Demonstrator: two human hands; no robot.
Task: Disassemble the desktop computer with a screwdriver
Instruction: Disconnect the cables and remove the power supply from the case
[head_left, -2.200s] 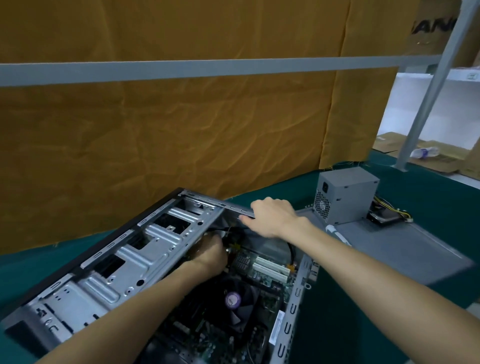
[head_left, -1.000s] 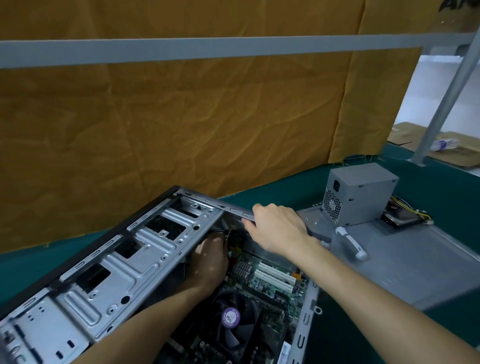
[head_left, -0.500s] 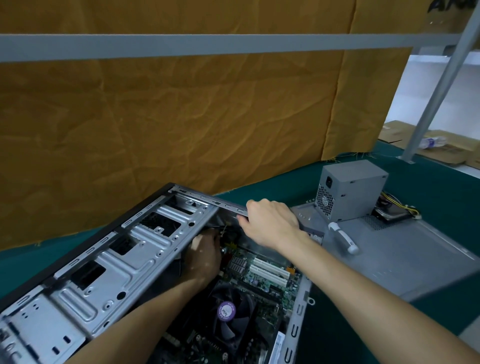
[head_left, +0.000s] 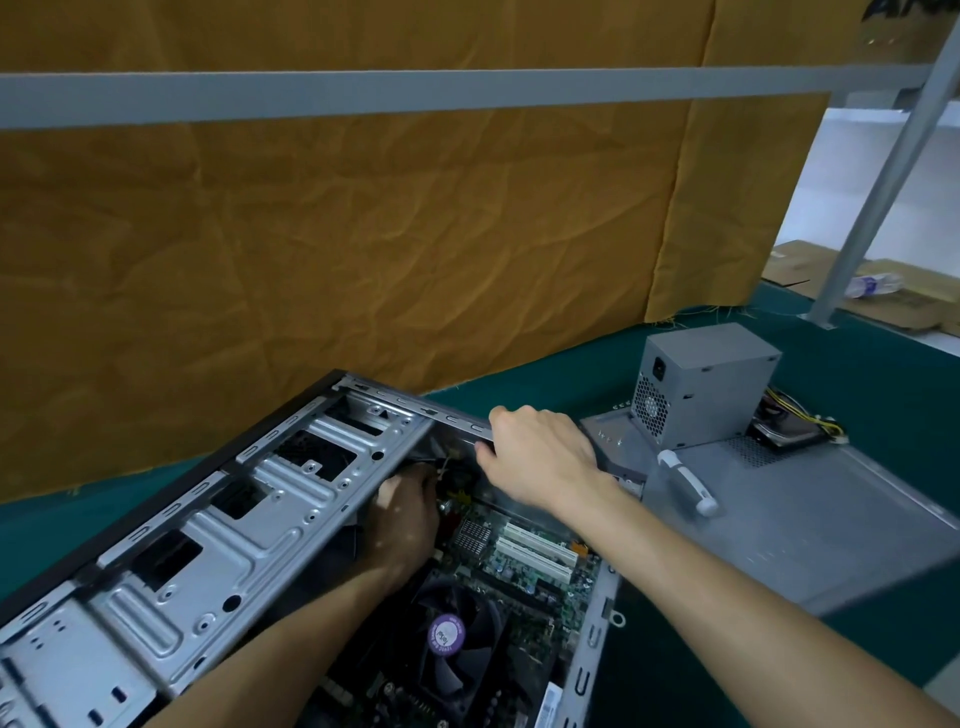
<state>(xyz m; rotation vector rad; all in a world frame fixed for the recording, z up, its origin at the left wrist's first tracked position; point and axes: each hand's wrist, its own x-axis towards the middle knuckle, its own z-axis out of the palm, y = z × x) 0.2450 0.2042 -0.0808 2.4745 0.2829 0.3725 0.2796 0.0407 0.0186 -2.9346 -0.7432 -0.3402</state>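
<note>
An open desktop computer case (head_left: 270, 499) lies on its side on the green table. Inside it show the motherboard (head_left: 524, 566) and a black cooler fan with a purple sticker (head_left: 447, 631). My right hand (head_left: 540, 457) grips the case's far top rim. My left hand (head_left: 402, 519) reaches deep into the case beside the drive cage, near some cables; its fingers are hidden, so what it holds cannot be seen. A white-handled screwdriver (head_left: 688, 480) lies on the removed grey side panel (head_left: 810, 525).
A grey power supply (head_left: 701, 384) stands on the side panel, with a drive and yellow cables (head_left: 795, 423) behind it. A brown cloth backdrop (head_left: 363, 234) hangs close behind the case. A grey metal post (head_left: 878, 166) rises at the right.
My left hand has moved slightly deeper and lower inside the case. My right hand stays on the case rim. The view has shifted a little.
</note>
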